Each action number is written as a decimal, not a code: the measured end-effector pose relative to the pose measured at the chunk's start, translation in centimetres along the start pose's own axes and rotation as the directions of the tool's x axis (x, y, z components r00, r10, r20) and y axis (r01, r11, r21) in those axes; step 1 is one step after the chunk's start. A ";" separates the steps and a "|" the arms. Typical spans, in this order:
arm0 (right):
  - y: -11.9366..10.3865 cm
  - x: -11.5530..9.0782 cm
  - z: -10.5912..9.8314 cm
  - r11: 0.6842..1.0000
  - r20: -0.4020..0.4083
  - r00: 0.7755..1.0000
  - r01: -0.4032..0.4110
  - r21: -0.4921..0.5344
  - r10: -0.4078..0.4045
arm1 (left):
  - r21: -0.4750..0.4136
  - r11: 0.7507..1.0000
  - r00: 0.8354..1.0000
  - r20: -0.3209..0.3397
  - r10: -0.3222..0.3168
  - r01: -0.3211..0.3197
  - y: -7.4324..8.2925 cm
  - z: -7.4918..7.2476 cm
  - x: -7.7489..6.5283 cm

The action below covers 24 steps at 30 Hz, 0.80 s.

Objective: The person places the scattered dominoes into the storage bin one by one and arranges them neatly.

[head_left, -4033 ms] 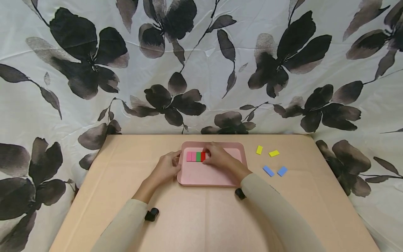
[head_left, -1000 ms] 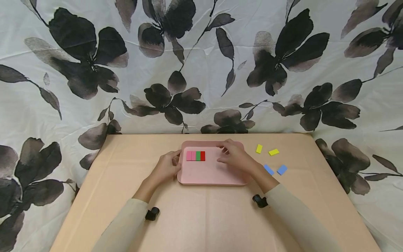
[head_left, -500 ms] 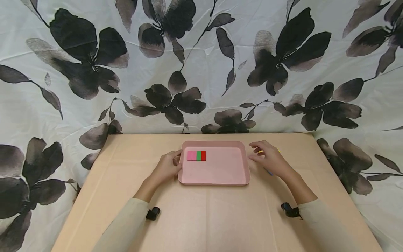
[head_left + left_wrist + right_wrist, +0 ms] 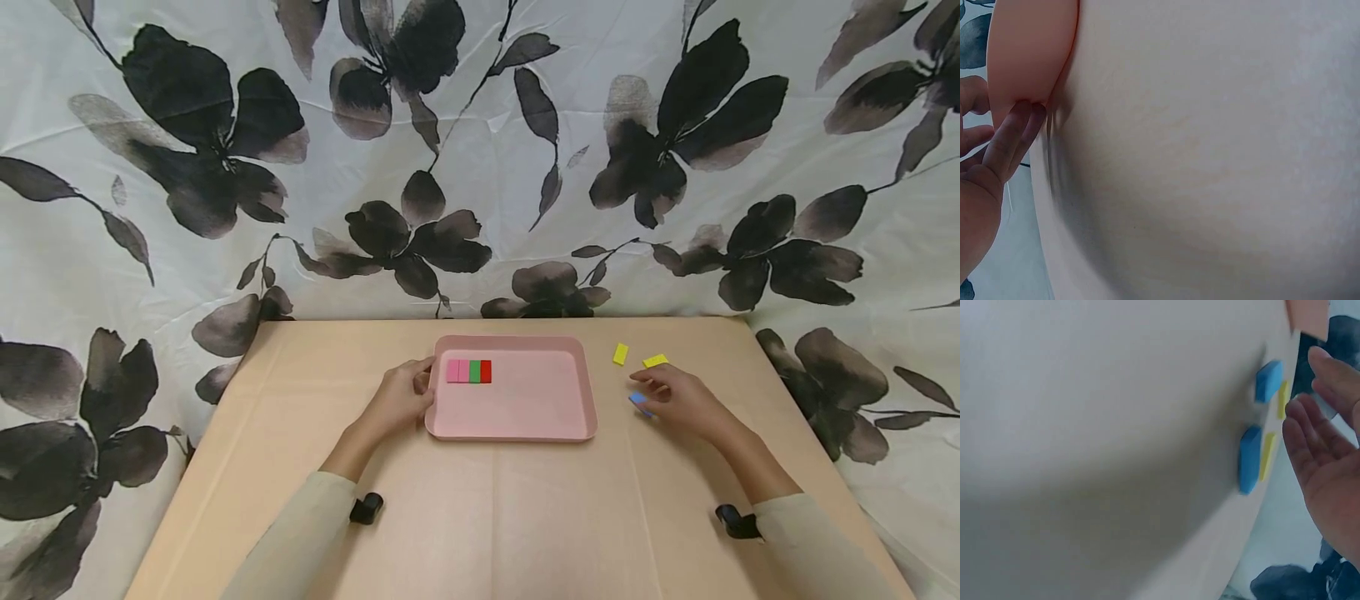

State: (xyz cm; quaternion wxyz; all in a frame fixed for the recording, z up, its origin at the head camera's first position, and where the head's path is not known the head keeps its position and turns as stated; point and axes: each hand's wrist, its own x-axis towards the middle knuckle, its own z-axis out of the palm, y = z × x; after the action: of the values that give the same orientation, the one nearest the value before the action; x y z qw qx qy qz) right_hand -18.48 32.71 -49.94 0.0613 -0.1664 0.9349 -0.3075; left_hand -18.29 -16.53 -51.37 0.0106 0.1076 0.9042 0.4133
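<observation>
My left hand (image 4: 397,396) holds the left edge of a pink tray (image 4: 517,421); the left wrist view shows its fingertips against the tray's side (image 4: 1029,50). In the tray, a short row of flat pieces stands side by side: pink tiles (image 4: 458,371), a green tile (image 4: 475,371) and a red tile (image 4: 486,371). Right of the tray, my right hand (image 4: 682,402) hovers over a blue tile (image 4: 639,400), fingers apart and holding nothing. A second blue block (image 4: 1249,459) shows in the right wrist view; the hand hides it from the head view.
Two yellow tiles lie behind my right hand, an upright-lying one (image 4: 620,354) and a slanted one (image 4: 655,361). The table (image 4: 480,517) has a light tan cover. A floral cloth (image 4: 480,167) hangs behind its far edge.
My right hand has let go of the red tile in the row, left the tray and moved right to the blue tiles. The left hand stays at the tray's edge.
</observation>
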 end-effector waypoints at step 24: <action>1.2 0.6 0.7 0.994 0.177 0.983 0.063 -0.094 -0.046 | -0.007 1.000 1.000 0.003 -0.007 0.007 -0.3 0.1 0.1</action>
State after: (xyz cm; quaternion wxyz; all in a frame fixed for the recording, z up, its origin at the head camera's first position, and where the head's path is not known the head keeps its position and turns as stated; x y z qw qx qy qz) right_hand -19.26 32.99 -51.26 0.1262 -0.2212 0.9350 -0.2466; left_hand -18.44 -16.57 -51.63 0.0137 0.1048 0.9030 0.4164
